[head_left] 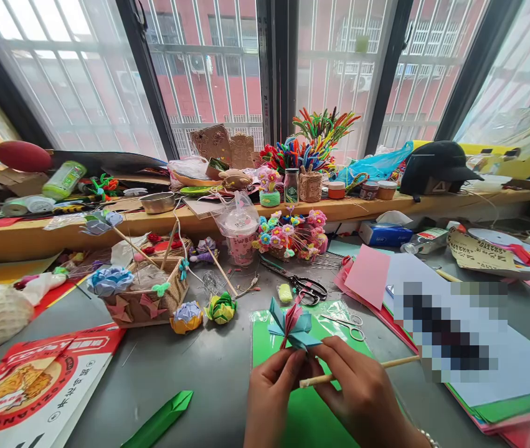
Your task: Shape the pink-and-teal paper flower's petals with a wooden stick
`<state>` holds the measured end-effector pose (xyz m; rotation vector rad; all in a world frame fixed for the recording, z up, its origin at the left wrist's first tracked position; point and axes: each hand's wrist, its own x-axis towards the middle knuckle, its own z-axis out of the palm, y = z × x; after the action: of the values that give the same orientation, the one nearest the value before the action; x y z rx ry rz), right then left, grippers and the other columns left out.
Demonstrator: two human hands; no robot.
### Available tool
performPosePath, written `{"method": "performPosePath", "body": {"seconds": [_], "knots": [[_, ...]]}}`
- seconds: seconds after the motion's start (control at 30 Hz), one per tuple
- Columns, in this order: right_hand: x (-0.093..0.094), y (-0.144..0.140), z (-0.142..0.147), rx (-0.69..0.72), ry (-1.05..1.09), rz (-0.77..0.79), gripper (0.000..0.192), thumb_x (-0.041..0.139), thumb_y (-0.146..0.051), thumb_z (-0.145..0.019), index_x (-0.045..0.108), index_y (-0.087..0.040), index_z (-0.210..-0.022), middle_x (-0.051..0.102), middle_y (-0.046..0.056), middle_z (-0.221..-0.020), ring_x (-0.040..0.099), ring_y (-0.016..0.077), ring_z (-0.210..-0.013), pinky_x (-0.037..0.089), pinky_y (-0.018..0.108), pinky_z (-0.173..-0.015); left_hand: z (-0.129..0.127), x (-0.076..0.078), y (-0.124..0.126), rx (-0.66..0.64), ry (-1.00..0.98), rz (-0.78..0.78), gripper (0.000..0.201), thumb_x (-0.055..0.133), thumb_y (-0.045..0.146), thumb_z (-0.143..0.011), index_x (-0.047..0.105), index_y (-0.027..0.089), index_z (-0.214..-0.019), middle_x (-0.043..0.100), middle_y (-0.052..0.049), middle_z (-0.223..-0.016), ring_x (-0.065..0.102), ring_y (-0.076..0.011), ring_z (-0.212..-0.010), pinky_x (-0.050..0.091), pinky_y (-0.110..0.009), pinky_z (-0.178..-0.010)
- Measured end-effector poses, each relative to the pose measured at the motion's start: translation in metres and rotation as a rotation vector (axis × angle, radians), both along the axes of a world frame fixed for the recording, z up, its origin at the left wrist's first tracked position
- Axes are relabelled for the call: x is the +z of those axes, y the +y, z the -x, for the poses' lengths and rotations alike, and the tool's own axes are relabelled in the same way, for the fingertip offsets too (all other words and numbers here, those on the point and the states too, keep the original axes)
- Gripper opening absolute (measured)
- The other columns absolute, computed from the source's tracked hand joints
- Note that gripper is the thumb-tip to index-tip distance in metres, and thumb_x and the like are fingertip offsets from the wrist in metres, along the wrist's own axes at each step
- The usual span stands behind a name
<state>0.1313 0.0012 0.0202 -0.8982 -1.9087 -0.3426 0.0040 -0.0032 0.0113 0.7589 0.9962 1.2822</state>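
Both hands low over the near side of the tabletop [220, 379], drawn close together around a small folded-paper flower [295, 326] with blue petals and a pink middle. The left hand [274, 381] is pinched almost fully closed, thumb and forefinger on the flower's base; the grip sits low, I'd guess, so the petals stay uncrushed and can splay upward. The right hand [362, 382] is loosely curled, fingertips meeting the flower from the other side, a pale stick [398, 361] lodged between its fingers — probably parked there to save setting it down. The stick slants across the hand, one end jutting near the flower, the other pointing toward the paper stack [493, 351] on the right. Whether stick and flower touch, I cannot tell; the fingers hide the underside. Beneath the hands lies a green sheet [265, 354] in what looks like a clear sleeve, serving perhaps as a work mat. Small scissors [351, 325] rest on its far right part, black-handled scissors [304, 286] just beyond: both within easy reach, likely for that reason. A folded green strip [164, 420] lies apart, to the left. Farther back, a decorated box [175, 289] has sticks rising from it, with a blue paper bloom [110, 281] at its left end — the walls seem to keep the tall pieces from toppling.
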Motion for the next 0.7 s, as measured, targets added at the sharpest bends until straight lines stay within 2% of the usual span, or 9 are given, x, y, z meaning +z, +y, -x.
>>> {"method": "performPosePath", "body": {"seconds": [0.13, 0.23, 0.37, 0.5, 0.7], "knots": [[0.0011, 0.0009, -0.0022, -0.042, -0.031, -0.083, 0.026, 0.043, -0.022, -0.091, 0.062, -0.009, -0.079, 0.068, 0.011, -0.066, 0.065, 0.0182, -0.054, 0.050, 0.025, -0.048, -0.0024, 0.0004, -0.0016, 0.057, 0.100, -0.060, 0.023, 0.076, 0.038, -0.055, 0.071, 0.016, -0.057, 0.066, 0.002, -0.053, 0.057, -0.0107, -0.054, 0.045, -0.014, -0.052], [0.0004, 0.0006, -0.0042, -0.040, -0.060, -0.123, 0.019, 0.046, -0.018, -0.089, 0.061, -0.008, -0.083, 0.069, 0.012, -0.068, 0.066, 0.0189, -0.056, 0.052, 0.026, -0.050, -0.0017, 0.0030, -0.0025, 0.040, 0.092, -0.061, 0.022, 0.076, 0.038, -0.055, 0.070, 0.016, -0.059, 0.067, 0.001, -0.054, 0.060, -0.0139, -0.055, 0.048, -0.018, -0.054], [-0.0022, -0.0006, -0.0053, 0.044, -0.081, -0.049, 0.018, 0.044, -0.012, -0.089, 0.060, -0.005, -0.092, 0.068, 0.012, -0.067, 0.065, 0.0182, -0.057, 0.053, 0.027, -0.052, 0.0001, 0.0044, -0.0026, -0.015, 0.078, -0.061, 0.026, 0.073, 0.041, -0.059, 0.069, 0.017, -0.065, 0.067, 0.000, -0.055, 0.062, -0.0167, -0.055, 0.051, -0.024, -0.058], [-0.0041, -0.0002, -0.0048, 0.093, -0.055, 0.036, 0.022, 0.040, -0.013, -0.091, 0.060, -0.005, -0.096, 0.068, 0.012, -0.071, 0.064, 0.0172, -0.059, 0.053, 0.026, -0.052, 0.0002, 0.0032, -0.0022, -0.032, 0.053, -0.064, 0.027, 0.071, 0.042, -0.061, 0.067, 0.016, -0.066, 0.067, -0.001, -0.056, 0.063, -0.0172, -0.056, 0.050, -0.024, -0.058], [-0.0008, 0.0018, -0.0066, 0.037, -0.142, -0.042, 0.028, 0.036, -0.012, -0.092, 0.063, -0.005, -0.091, 0.068, 0.011, -0.069, 0.064, 0.0155, -0.059, 0.052, 0.022, -0.051, -0.0007, 0.0054, -0.0030, 0.009, 0.041, -0.050, 0.027, 0.073, 0.041, -0.059, 0.068, 0.016, -0.066, 0.067, -0.001, -0.058, 0.063, -0.0177, -0.056, 0.051, -0.024, -0.056]]}}
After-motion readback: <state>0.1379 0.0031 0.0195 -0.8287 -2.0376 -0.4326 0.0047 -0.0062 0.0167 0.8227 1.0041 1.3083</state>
